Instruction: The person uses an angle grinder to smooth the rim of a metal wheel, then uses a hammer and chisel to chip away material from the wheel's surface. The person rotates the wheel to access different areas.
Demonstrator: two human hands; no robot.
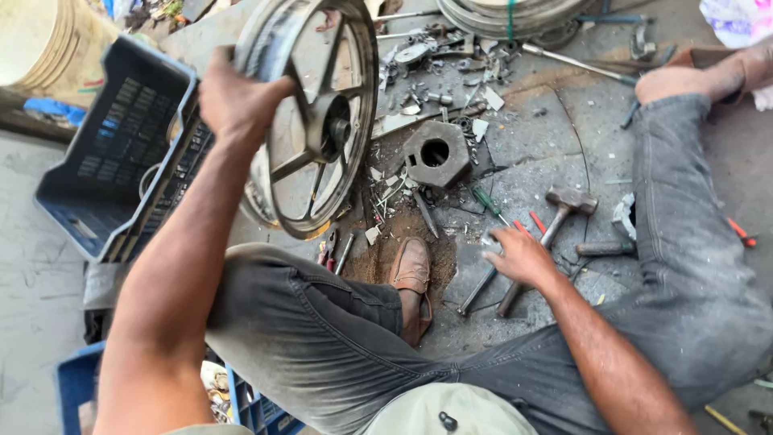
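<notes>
Left hand (233, 97) grips wheel rim (310, 121); right hand (522, 256) on hammer (555, 217) handle.

A left hand (233, 97) covers part of a wheel rim (318, 121) whose top is cut off by the frame edge; the right hand (522, 256) hides a hammer (564, 211) handle's middle; scattered scrap (439, 76) is too small to identify.

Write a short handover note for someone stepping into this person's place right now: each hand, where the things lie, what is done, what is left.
Left hand: grip shut on the rim of the alloy wheel, held upright on the floor beside the blue crate.
Right hand: open, reaching onto the hammer handle; not yet gripped.
Hexagonal metal block lies past the wheel; screwdriver nearby.
Done: wheel stood up. Left: hammer still on the floor.
</notes>
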